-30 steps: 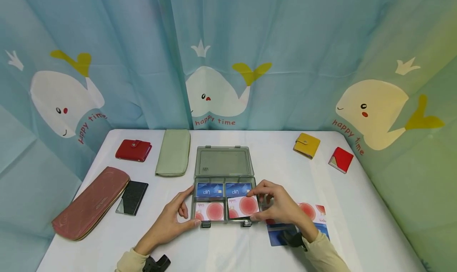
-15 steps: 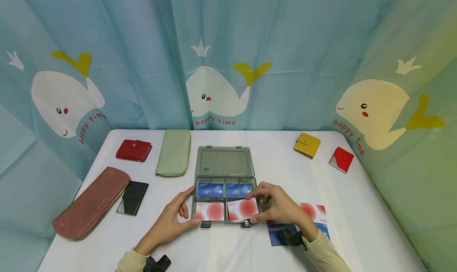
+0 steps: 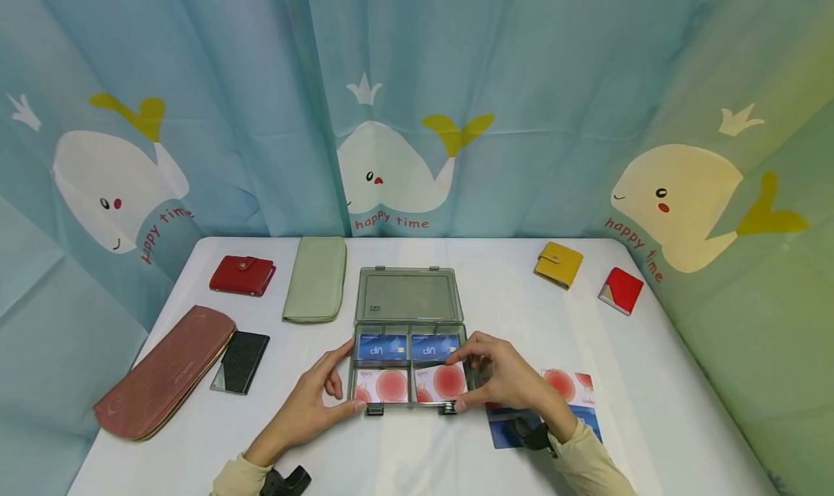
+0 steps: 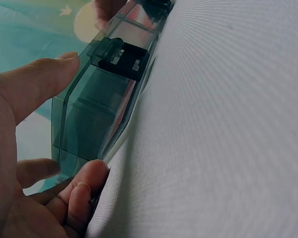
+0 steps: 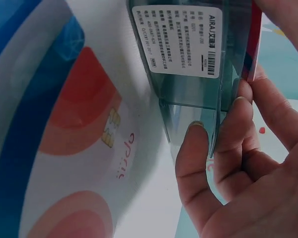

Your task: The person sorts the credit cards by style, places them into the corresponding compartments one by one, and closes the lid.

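A translucent grey-green divided plastic box (image 3: 409, 294) lies with its lid folded back. My left hand (image 3: 311, 403) grips its front left corner, the thumb on the front wall and fingers along the side; the left wrist view shows the box's wall (image 4: 89, 109) and dark latch. My right hand (image 3: 507, 376) pinches a white card with pink circles (image 3: 438, 384) at the front right compartment; its edge (image 5: 253, 37) rises above the rim in the right wrist view. A matching card (image 3: 383, 386) lies front left. Blue cards (image 3: 381, 347) lie in both back compartments.
Loose cards (image 3: 565, 384) lie under and beside the right wrist. To the left are a red wallet (image 3: 242, 274), a pale green wallet (image 3: 317, 279), a brownish-pink long purse (image 3: 168, 373) and a black card case (image 3: 242, 362). Yellow (image 3: 559, 264) and red (image 3: 623, 291) wallets lie back right.
The pinched card has moved slightly toward the front and left, lying more squarely over the front right compartment, with my right hand following. My left hand stays put on the box.
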